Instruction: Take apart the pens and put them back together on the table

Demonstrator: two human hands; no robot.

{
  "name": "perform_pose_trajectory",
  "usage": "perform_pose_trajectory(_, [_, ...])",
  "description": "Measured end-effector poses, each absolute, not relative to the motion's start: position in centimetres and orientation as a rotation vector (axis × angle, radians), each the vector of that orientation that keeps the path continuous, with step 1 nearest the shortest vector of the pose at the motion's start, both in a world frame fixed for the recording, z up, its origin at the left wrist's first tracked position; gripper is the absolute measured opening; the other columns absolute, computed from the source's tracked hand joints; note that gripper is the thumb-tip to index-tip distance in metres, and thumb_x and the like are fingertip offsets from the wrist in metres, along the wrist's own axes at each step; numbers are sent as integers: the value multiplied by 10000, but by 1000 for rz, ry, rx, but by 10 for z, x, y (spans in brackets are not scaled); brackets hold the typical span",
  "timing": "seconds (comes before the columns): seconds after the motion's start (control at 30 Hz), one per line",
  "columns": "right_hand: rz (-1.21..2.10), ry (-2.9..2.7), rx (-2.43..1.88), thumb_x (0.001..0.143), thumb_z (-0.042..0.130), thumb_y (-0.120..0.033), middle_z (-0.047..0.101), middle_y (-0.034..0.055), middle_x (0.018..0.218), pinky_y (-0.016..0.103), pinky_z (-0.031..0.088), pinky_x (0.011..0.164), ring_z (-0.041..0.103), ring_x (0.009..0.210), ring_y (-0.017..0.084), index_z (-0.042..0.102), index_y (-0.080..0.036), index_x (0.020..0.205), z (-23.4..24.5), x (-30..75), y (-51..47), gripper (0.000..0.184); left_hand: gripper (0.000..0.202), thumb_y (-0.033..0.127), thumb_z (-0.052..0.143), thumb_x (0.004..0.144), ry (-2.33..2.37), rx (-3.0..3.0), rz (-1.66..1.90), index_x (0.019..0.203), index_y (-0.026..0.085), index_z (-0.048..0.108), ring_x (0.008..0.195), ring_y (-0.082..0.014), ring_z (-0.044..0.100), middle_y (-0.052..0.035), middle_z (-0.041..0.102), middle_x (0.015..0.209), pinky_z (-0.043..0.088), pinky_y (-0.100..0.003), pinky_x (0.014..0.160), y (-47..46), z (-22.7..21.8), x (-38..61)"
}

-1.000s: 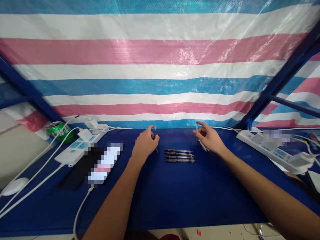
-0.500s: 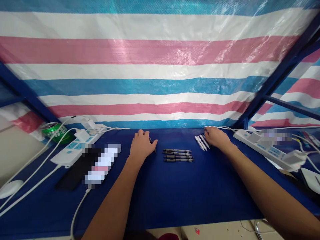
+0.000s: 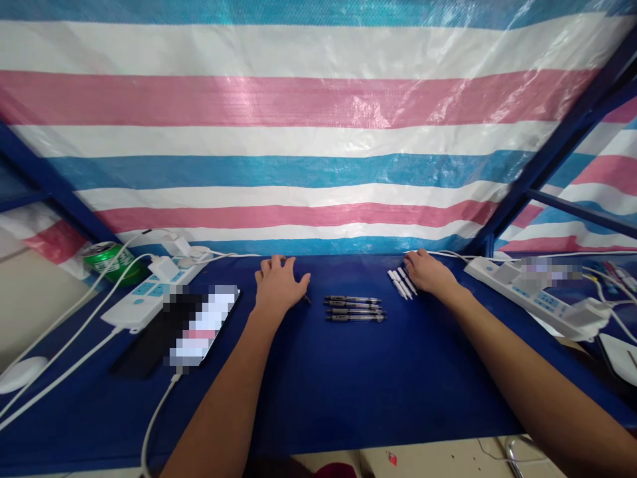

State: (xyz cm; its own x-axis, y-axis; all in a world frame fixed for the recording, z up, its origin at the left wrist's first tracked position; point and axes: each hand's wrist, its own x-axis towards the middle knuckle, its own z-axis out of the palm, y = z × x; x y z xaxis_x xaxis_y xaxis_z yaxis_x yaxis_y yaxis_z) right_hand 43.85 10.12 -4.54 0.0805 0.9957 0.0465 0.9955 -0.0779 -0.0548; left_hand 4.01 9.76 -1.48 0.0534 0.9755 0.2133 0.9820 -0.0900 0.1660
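Several dark pens (image 3: pixel 354 309) lie side by side in a neat row on the blue table (image 3: pixel 348 378). My left hand (image 3: pixel 279 284) rests flat just left of them, fingers spread, with a small dark pen part peeking out at its right edge. My right hand (image 3: pixel 428 272) lies on the table to the right of the row. Its fingers are stretched out beside three white pen refills (image 3: pixel 402 283), touching or nearly touching them.
A white power strip (image 3: pixel 149 295) with plugs and cables sits at the left, next to a black phone (image 3: pixel 164 332) and a green can (image 3: pixel 107 259). A second power strip (image 3: pixel 537 302) lies at the right. A striped tarpaulin (image 3: pixel 318 133) hangs behind the table.
Both hands came down from a raised pinch onto the table. The right hand laid the white refills down; the left hand opened and flattened over its small pen part.
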Motion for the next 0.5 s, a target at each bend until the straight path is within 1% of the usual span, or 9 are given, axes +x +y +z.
perform_pose_trajectory(0.07, [27,-2119,-2234,1121,343,-318,661,201,1309,397,475,1045,677,1221,306,637,-160,1322,-47,439,103,389,662,601,433,1026,-2141,-2170,-396,1490,164,610,1431,-480,405,-230,509,1549,363,-634,1141,97,-14,38])
perform_pose_trajectory(0.1, [37,-2118,-2244,1120,348,-320,661,199,1303,402,476,1045,676,1220,310,640,-160,1310,-47,440,103,383,660,595,385,1044,-2180,-2133,-372,1472,151,622,1424,-482,420,-239,525,1535,358,-648,1139,97,-13,36])
perform_pose_trajectory(0.2, [34,-2069,-2300,1119,361,-367,651,204,1314,443,493,1025,687,1194,338,633,-160,1297,-48,439,103,385,701,599,264,1069,-2324,-2084,-295,1414,132,656,1344,-475,505,-255,576,1464,402,-668,1091,99,-8,30])
perform_pose_trajectory(0.27, [35,-2050,-2324,1120,359,-395,639,206,1340,469,504,1007,695,1176,353,626,-166,1301,-48,437,101,395,766,660,228,1053,-2394,-2097,-251,1403,135,661,1331,-476,516,-261,566,1467,435,-669,1061,99,-5,27])
perform_pose_trajectory(0.33, [42,-2037,-2341,1121,354,-413,629,207,1361,485,511,995,701,1166,364,622,-173,1307,-47,435,99,405,839,762,265,1002,-2423,-2142,-199,1426,146,646,1367,-490,485,-267,531,1507,439,-669,1064,99,-2,27])
perform_pose_trajectory(0.4, [50,-2030,-2347,1121,352,-428,621,211,1375,492,515,991,701,1171,370,620,-178,1318,-46,432,97,416,917,857,368,918,-2419,-2206,-132,1473,169,613,1415,-512,437,-262,485,1561,425,-671,1084,98,-1,29])
perform_pose_trajectory(0.5, [56,-2021,-2343,1121,348,-456,614,213,1388,503,517,995,698,1184,379,619,-185,1334,-43,430,95,438,1021,908,509,809,-2385,-2290,-29,1554,211,547,1463,-528,382,-236,422,1632,401,-671,1117,98,0,28])
